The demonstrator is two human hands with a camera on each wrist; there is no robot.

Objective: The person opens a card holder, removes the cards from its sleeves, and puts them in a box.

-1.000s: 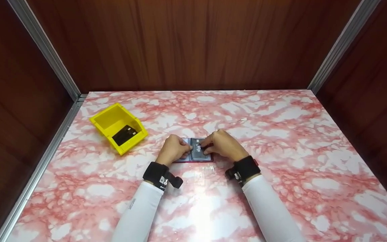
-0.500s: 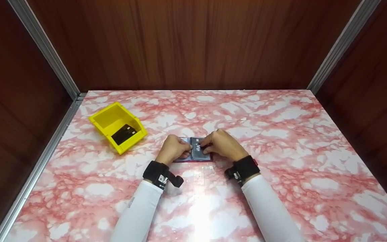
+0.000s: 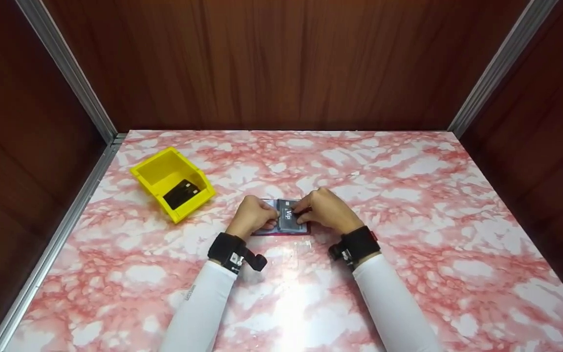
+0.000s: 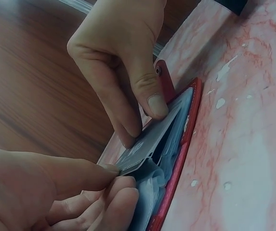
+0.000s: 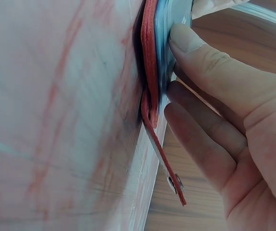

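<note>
A red card holder [image 3: 306, 233] lies open on the table, its clear plastic sleeves [image 4: 176, 130] fanned up in the left wrist view. A grey card [image 3: 289, 222] marked "Vip" lies over its right half; how far it sits inside a sleeve I cannot tell. My left hand [image 3: 251, 215] pinches the sleeve edge by the card's left side between thumb and forefinger. With thumb and fingers, my right hand [image 3: 328, 210] pinches the card from its right part. In the right wrist view, the right thumb [image 5: 188, 41] lies on the card's face.
A yellow bin [image 3: 164, 168] stands tilted at the back left, with black cards [image 3: 181, 194] inside. The holder's red snap strap [image 5: 164, 159] sticks out at its right end. Brown wood-grain panels [image 3: 281, 63] enclose the pink marbled table [image 3: 408, 195] at the back and sides.
Both hands keep nearly the same place on the card holder. The card and the yellow bin show no clear movement.
</note>
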